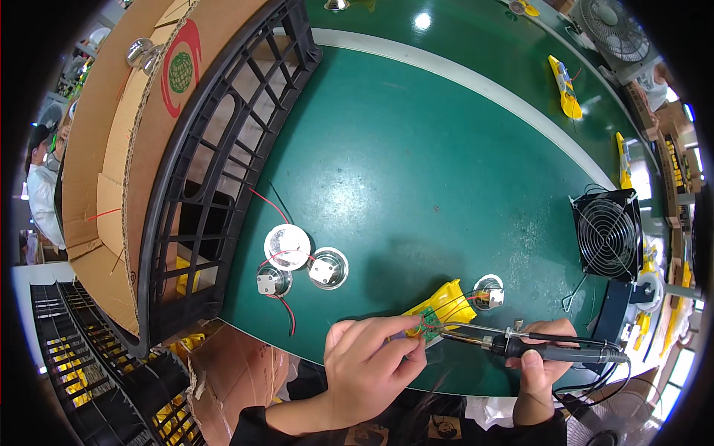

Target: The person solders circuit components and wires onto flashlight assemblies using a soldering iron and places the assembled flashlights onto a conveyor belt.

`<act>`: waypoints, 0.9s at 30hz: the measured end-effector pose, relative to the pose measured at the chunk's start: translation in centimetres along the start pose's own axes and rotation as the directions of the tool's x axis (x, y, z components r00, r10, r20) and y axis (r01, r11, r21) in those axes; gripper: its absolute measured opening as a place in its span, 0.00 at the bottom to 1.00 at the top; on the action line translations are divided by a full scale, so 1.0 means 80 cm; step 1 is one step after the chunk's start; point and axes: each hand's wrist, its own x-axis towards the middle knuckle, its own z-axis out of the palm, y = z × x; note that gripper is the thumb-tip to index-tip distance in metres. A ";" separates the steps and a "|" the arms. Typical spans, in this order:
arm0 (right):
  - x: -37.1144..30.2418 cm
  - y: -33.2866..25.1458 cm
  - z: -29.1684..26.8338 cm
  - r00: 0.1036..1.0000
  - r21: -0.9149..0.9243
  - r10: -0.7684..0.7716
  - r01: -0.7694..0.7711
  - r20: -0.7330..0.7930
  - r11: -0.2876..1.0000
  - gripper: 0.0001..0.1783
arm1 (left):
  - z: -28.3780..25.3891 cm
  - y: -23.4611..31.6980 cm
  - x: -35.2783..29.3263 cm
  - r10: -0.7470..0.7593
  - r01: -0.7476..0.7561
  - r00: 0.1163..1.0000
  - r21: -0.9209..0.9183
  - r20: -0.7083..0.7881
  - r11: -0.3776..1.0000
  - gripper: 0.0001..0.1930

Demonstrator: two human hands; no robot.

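Note:
My left hand (pixel 374 366) pinches a small green circuit board (pixel 429 322) between thumb and fingers, near the front edge of the green table. In my right hand (pixel 541 364) is a soldering iron (pixel 532 348) with a black grip, a thin metal tube along it and a cable. Its tip points left and reaches close to the board; whether they touch I cannot tell. Just behind the board lies a yellow plastic housing (pixel 440 300). Thin wires run from the board area toward a silver reflector cup (pixel 489 292) with a white block on it.
Three more silver reflector cups (pixel 328 268) with red and black wires lie left of centre. A black plastic crate (pixel 223 149) and a cardboard box (pixel 111 186) stand at the left. On the right are a small black fan (pixel 607 234) and yellow housings (pixel 565 88) beyond the white strip.

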 end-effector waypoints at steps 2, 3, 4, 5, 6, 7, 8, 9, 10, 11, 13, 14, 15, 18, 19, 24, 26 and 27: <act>0.000 0.000 0.001 1.000 -0.004 -0.006 0.006 -0.005 1.000 0.15 | 0.000 0.000 0.000 -0.002 0.002 1.000 0.001 0.000 1.000 0.11; 0.000 0.000 0.001 1.000 -0.007 -0.014 0.014 -0.009 1.000 0.15 | 0.000 0.001 0.001 -0.004 0.004 1.000 0.003 -0.001 1.000 0.11; 0.001 0.000 0.001 1.000 -0.008 -0.013 0.013 -0.010 1.000 0.15 | 0.000 0.001 0.002 -0.004 0.004 1.000 0.002 0.000 1.000 0.11; 0.002 0.001 0.001 1.000 -0.021 -0.024 0.024 -0.002 0.999 0.15 | -0.001 0.001 0.003 -0.006 0.006 1.000 0.003 0.005 1.000 0.11; 0.002 0.001 0.001 0.999 -0.034 -0.036 0.036 0.006 0.999 0.15 | -0.002 0.002 0.003 -0.007 0.007 1.000 0.003 0.010 1.000 0.10; 0.001 0.000 0.001 0.999 -0.034 -0.035 0.035 0.006 0.999 0.15 | -0.002 0.001 0.002 -0.008 0.008 1.000 0.003 0.011 1.000 0.10; 0.000 -0.001 0.000 1.000 -0.025 0.000 0.001 0.001 1.000 0.15 | -0.001 0.000 0.002 -0.006 0.006 1.000 0.005 0.010 1.000 0.10; -0.001 -0.001 0.000 0.999 -0.017 0.034 -0.034 -0.003 0.999 0.15 | -0.001 0.000 0.001 -0.004 0.004 1.000 0.007 0.010 1.000 0.10; -0.001 -0.001 0.000 0.999 -0.017 0.034 -0.034 -0.002 0.999 0.15 | -0.001 0.000 0.002 -0.004 0.004 1.000 0.008 0.010 1.000 0.10; -0.001 0.000 0.001 1.000 -0.019 0.024 -0.024 -0.010 1.000 0.15 | -0.002 0.001 0.002 -0.006 0.006 1.000 0.008 0.012 1.000 0.10; -0.002 0.000 0.003 1.000 -0.020 0.014 -0.014 -0.017 1.000 0.15 | -0.003 0.000 0.002 -0.009 0.009 1.000 0.009 0.015 1.000 0.10; -0.004 0.000 0.003 0.999 -0.033 0.040 -0.042 -0.037 0.999 0.17 | -0.003 0.000 0.003 -0.006 0.006 1.000 0.005 0.023 1.000 0.09; -0.005 0.000 0.003 0.996 -0.045 0.067 -0.069 -0.057 0.997 0.19 | -0.003 0.000 0.003 -0.003 0.003 0.999 0.000 0.032 1.000 0.09; -0.005 -0.003 0.004 0.996 -0.006 0.042 -0.043 -0.080 0.999 0.20 | -0.003 -0.001 0.002 0.020 -0.020 1.000 0.004 0.022 1.000 0.09; -0.006 -0.005 0.003 0.996 -0.005 0.042 -0.042 -0.079 0.999 0.20 | -0.004 -0.001 0.001 0.020 -0.020 1.000 0.005 0.021 1.000 0.09; -0.018 -0.013 -0.007 0.975 0.031 0.034 -0.028 -0.221 0.999 0.19 | -0.005 -0.001 -0.001 0.031 -0.031 0.999 0.013 0.022 0.999 0.09; -0.028 -0.008 -0.015 0.970 0.009 0.001 0.001 -0.242 1.000 0.20 | -0.006 -0.001 -0.002 0.026 -0.027 0.999 0.020 0.046 0.999 0.09; -0.031 -0.009 -0.016 0.961 0.015 0.016 -0.012 -0.277 1.000 0.20 | -0.007 0.000 -0.003 0.015 -0.017 0.997 0.028 0.071 0.999 0.09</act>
